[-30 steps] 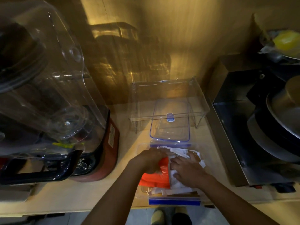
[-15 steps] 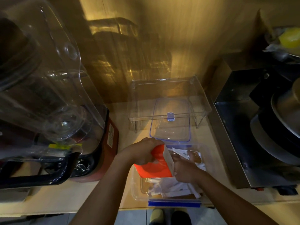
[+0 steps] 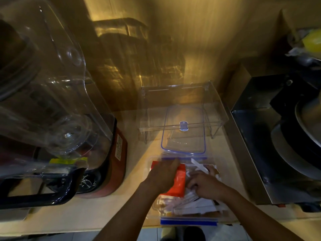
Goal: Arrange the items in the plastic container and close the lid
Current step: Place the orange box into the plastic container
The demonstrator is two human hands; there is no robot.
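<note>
A clear plastic container (image 3: pixel 188 220) with blue clips sits at the counter's near edge. Inside it lie an orange-red packet (image 3: pixel 179 181) and several white paper sachets (image 3: pixel 199 204). My left hand (image 3: pixel 163 176) holds the orange-red packet on edge along the container's left side. My right hand (image 3: pixel 205 185) presses down on the white sachets to the packet's right, fingers curled among them. The container's clear lid (image 3: pixel 184 138), edged in blue, lies flat on the counter just beyond the container, partly under a clear shelf.
A clear acrylic riser shelf (image 3: pixel 182 108) stands against the wall behind the lid. A large blender (image 3: pixel 57 119) with a red base fills the left. A steel appliance (image 3: pixel 271 145) with stacked pans sits to the right. The counter edge (image 3: pixel 86 228) runs near my body.
My left hand has swung the orange-red packet from lifted and tilted down into the container's left side. My right hand has shifted onto the white sachets.
</note>
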